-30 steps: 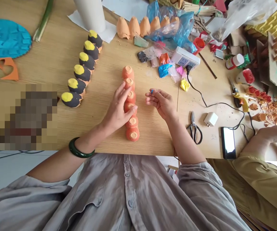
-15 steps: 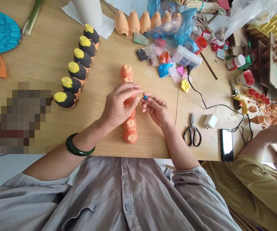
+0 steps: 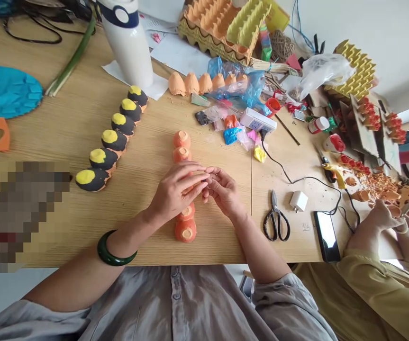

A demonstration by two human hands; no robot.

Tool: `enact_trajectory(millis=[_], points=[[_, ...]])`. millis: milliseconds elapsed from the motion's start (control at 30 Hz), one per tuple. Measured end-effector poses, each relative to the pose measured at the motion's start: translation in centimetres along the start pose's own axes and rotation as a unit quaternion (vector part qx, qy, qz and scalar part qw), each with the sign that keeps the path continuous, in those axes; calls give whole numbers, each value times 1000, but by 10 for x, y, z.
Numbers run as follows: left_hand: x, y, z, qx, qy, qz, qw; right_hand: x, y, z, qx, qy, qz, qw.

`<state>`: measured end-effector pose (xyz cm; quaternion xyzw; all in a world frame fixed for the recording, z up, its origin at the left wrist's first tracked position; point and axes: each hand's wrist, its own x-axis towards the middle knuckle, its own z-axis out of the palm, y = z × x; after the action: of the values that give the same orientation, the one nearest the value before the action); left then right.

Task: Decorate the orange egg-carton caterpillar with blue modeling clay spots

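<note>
My left hand [image 3: 180, 190] reaches over a row of orange egg-carton cups [image 3: 185, 231], its fingers stretched out and its tips meeting the fingertips of my right hand. The thumb and fingers of my right hand [image 3: 222, 190] are pinched together. The small blue clay bit seen there a moment ago is now hidden by the fingers. The orange cups stand bottom up in a line beneath my hands, the middle ones covered. To the left is a row of black cups [image 3: 113, 140] with yellow tops.
Scissors [image 3: 276, 219], a white charger [image 3: 298, 201] and a phone [image 3: 326, 237] lie to the right. Farther back are blue clay [image 3: 231, 136], a power strip [image 3: 259, 121] and a white tumbler [image 3: 129, 52]. A co-worker's hands [image 3: 385, 218] are at far right.
The camera view has tilted up, showing more of the table's back. My fingertips have come together, and the blue clay bit in my right fingers has gone out of sight.
</note>
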<state>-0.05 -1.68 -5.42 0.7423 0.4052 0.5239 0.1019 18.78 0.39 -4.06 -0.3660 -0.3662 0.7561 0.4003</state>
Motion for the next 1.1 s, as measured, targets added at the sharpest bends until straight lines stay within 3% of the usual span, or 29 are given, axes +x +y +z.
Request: enact_trajectory(millis=[200, 333, 467, 833, 1100], points=[[-2, 3, -1, -33, 6, -5, 999, 0, 2, 0, -12, -12, -22, 1000], [1, 9, -6, -45, 11, -77, 996, -6, 0, 5, -50, -6, -24, 998], [5, 14, -13, -58, -23, -149, 987, -14, -3, 14, -83, 32, -96, 991], [-2, 8, -2, -32, 13, -73, 997, -12, 11, 7, -135, 15, -168, 976], [2, 11, -4, 30, 44, -5, 999, -16, 4, 8, -132, 61, -180, 973]])
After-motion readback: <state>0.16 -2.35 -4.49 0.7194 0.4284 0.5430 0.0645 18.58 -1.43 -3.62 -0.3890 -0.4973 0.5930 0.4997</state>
